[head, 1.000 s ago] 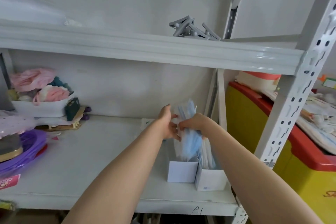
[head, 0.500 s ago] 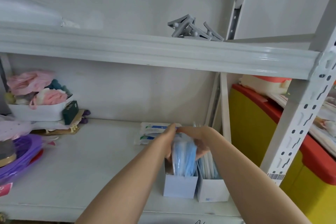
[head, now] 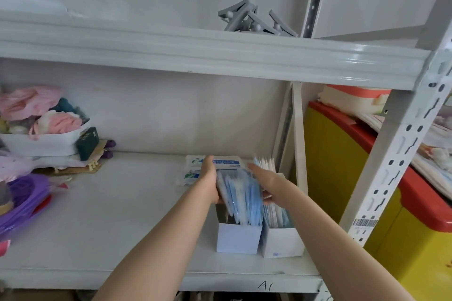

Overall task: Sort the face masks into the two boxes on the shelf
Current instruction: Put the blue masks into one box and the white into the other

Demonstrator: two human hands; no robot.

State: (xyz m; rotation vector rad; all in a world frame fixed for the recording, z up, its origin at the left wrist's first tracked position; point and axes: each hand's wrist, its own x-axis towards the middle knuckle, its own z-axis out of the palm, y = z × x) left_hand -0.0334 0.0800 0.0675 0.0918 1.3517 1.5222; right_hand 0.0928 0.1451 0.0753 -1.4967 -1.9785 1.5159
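**On the shelf, a blue bundle part-way into the left box**

Head view. Above the left box [head: 238, 239], a thick bundle of blue masks [head: 241, 200] stands on edge. Its lower end is already inside the box's open top and its upper part leans away toward the wall. The left hand [head: 209, 179] and right hand [head: 267, 182] flank it, one grip on each broad face. Thumbs lie along the top and fingertips show curled at its lower sides, so both hold the bundle between them.

The bundle's long axis runs front to back along the box. It lies directly between the grips, with neither hand nearer. Seating it looks to me like a straight push down.

Touching the left box on its right is the right box [head: 281, 243], filled with pale wrapped masks [head: 267, 165] standing upright. Behind the left box, sealed packs [head: 194, 162] lie flat on the shelf [head: 122, 215]. They carry blue and green label bands, but the print is too blurred to read.

Below the left box, the shelf's front edge bears a handwritten "A1" [head: 265, 284]. Well to the box's right, a barcode sticker [head: 364, 223] sits on the upright post [head: 401, 149].
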